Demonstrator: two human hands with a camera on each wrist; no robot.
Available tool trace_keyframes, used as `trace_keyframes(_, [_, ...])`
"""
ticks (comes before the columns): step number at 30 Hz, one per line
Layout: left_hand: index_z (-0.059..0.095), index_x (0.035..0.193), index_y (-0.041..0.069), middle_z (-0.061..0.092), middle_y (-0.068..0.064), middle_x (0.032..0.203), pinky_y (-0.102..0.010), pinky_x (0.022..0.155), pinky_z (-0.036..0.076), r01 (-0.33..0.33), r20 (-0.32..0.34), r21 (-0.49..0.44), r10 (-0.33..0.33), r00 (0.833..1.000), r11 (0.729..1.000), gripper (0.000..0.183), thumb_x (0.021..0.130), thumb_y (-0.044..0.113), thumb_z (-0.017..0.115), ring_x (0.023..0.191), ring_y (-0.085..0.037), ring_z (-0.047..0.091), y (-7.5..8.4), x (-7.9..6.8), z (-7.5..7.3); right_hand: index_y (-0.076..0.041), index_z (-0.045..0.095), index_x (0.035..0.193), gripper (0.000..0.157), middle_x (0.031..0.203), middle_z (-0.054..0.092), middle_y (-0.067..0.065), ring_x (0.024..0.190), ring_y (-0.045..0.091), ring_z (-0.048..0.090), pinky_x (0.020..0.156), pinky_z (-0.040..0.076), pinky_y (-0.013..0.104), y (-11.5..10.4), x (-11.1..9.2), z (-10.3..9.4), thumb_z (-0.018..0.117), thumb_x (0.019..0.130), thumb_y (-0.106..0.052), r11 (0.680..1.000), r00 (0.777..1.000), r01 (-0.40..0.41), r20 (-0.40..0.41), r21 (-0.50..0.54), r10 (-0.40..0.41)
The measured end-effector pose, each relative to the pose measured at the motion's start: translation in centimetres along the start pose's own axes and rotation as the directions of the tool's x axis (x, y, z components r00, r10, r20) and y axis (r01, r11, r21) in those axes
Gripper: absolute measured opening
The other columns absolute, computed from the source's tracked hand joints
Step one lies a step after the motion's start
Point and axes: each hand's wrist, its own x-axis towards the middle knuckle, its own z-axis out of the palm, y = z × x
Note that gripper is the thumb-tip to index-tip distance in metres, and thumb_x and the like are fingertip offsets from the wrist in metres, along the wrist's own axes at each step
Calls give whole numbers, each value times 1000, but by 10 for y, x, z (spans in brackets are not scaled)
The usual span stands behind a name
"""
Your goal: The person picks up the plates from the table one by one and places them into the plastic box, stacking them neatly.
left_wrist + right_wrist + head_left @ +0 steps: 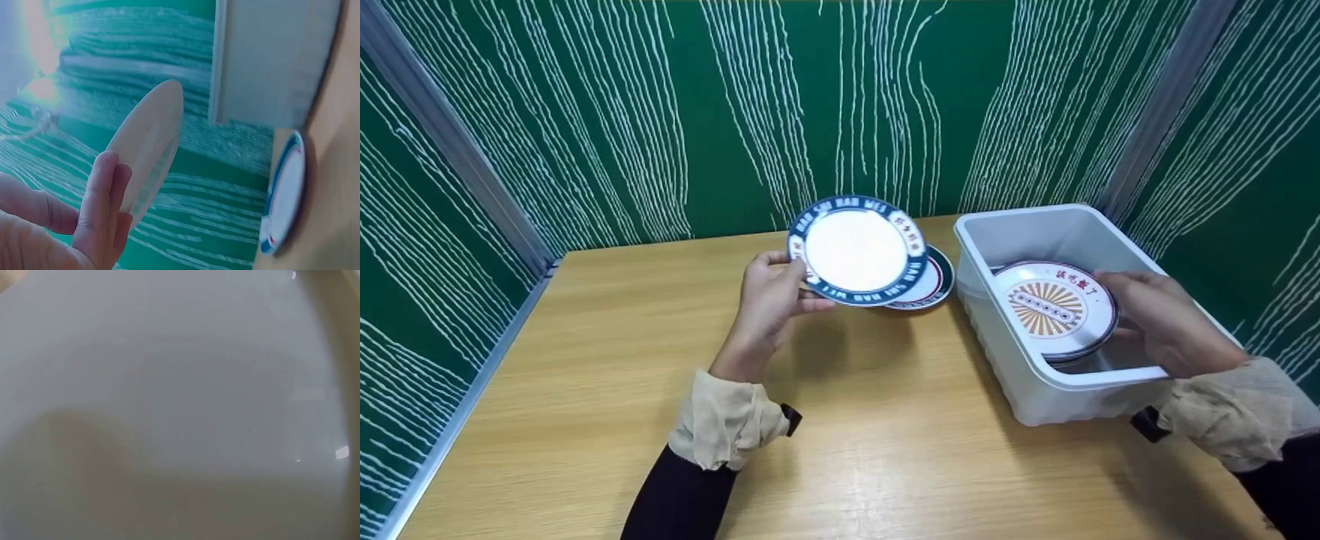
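Note:
In the head view my left hand (769, 300) pinches the left edge of a white plate (855, 251) with a lettered dark blue rim, tilted above the table. In the left wrist view the fingers (95, 208) lie against the pale underside of this plate (149, 146). Partly behind it, another plate (939, 281) with a dark rim and red ring lies on the table. My right hand (1166, 319) reaches into the white bin (997, 360) and grips the right edge of a plate (1099, 319) with an orange sunburst. Its fingertips are partly hidden.
More plate rims (1069, 360) show beneath the sunburst plate inside the bin. The wooden table (607, 360) ends at green panels with white wavy lines (750, 112) at the back and sides. A pale, blurred surface (214, 410) fills the right wrist view.

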Motion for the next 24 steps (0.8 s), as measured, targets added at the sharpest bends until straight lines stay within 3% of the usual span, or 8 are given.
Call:
trace_keyframes(5, [44,131,7,70,-22,104,-40,71,64,-35,55,3,35,998,999,31,104,12,58,80,-34,75,5,-14,13,-9,-2,164,99,156,25,18,137,31,28,106,44,34,0,0,1,44,98,-68,999,999,25,20,32,-25])
trace_keyframes(8, [44,132,6,71,-22,103,-41,71,64,-43,93,-11,44,995,999,31,104,11,57,80,-34,75,6,-21,21,-10,-7,164,107,167,4,20,137,31,26,105,47,30,0,0,2,43,93,-73,998,999,31,41,54,-33])
trace_keyframes(11, [44,132,5,71,-23,103,-42,71,64,-47,124,-25,50,991,999,32,104,11,57,80,-35,75,6,-26,30,-10,-6,164,109,167,8,20,129,25,36,99,52,25,-1,2,3,42,91,-76,996,996,61,54,68,-65])
trace_keyframes(13, [45,132,6,72,-22,102,-42,70,64,-48,132,-29,52,990,998,31,104,11,58,80,-35,75,5,-29,37,-10,-1,164,108,161,22,17,124,21,44,96,55,24,-2,2,4,44,90,-75,990,993,83,75,117,-92])
trace_keyframes(15, [46,131,6,72,-21,101,-42,70,64,-43,153,-38,48,987,998,31,103,11,58,80,-36,75,4,-32,45,-14,15,163,96,150,40,12,118,17,54,93,58,26,-3,1,6,46,93,-72,973,982,130,109,193,-153])
trace_keyframes(18, [46,129,6,73,-21,100,-41,69,64,-40,183,-52,49,982,998,29,103,9,58,80,-36,76,2,-35,58,-17,37,150,70,129,61,2,109,15,66,90,60,29,-2,-1,7,48,98,-63,924,950,198,169,329,-263])
trace_keyframes(20, [46,129,5,73,-21,100,-42,69,64,-41,207,-69,54,977,997,28,103,7,57,79,-36,76,0,-37,65,-17,45,140,55,123,68,4,106,18,70,89,61,32,-1,-3,8,45,103,-57,886,911,257,209,387,-355])
trace_keyframes(24, [46,130,5,72,-21,99,-41,67,64,-53,233,-95,74,970,994,27,104,6,55,77,-35,75,-3,-39,78,-11,46,144,54,123,70,11,108,25,71,89,61,36,0,-6,9,38,108,-50,829,826,318,295,461,-481])
